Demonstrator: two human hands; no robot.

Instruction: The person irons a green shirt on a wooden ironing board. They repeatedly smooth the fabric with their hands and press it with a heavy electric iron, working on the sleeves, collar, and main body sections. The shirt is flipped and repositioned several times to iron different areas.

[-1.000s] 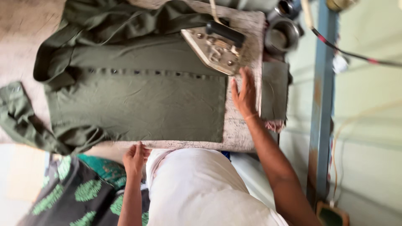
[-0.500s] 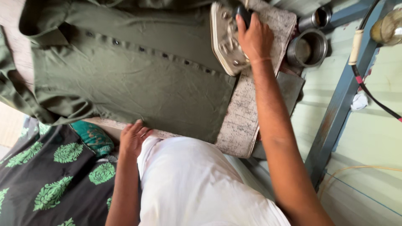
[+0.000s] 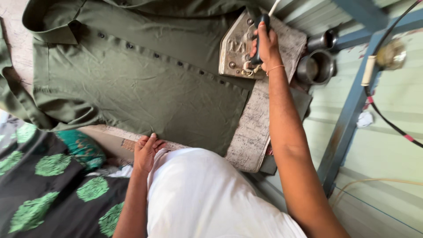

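your right hand (image 3: 264, 46) is wrapped tight around the black handle of the heavy grey metal clothes iron (image 3: 235, 50), fingers fully curled, thin orange thread band at the wrist just below. the iron sits flat, partly on the olive green button-front shirt (image 3: 132, 83) and partly on the worn grey patterned ironing cloth (image 3: 251, 132) that runs under your right forearm. a white cord leaves the iron just past your knuckles, toward the top edge.

the shirt spreads flat to the left of your right hand, dark buttons in a slanting line leading up to the iron, collar far left at the top, one sleeve bunched off the far left edge of the pad.

your left hand (image 3: 147, 150) is open and loose, fingers together, holding nothing, resting at the near edge of the pad just below the shirt hem, touching the white garment (image 3: 207, 194) over your lap. left of that hand: a teal printed cloth (image 3: 81, 147), then black fabric with green leaf prints (image 3: 53, 185).

right of your right hand, close by, two round steel cups (image 3: 317, 66) stand side by side. further right a blue painted metal frame (image 3: 348, 119) with a black and red cable (image 3: 387, 123) hanging across it.
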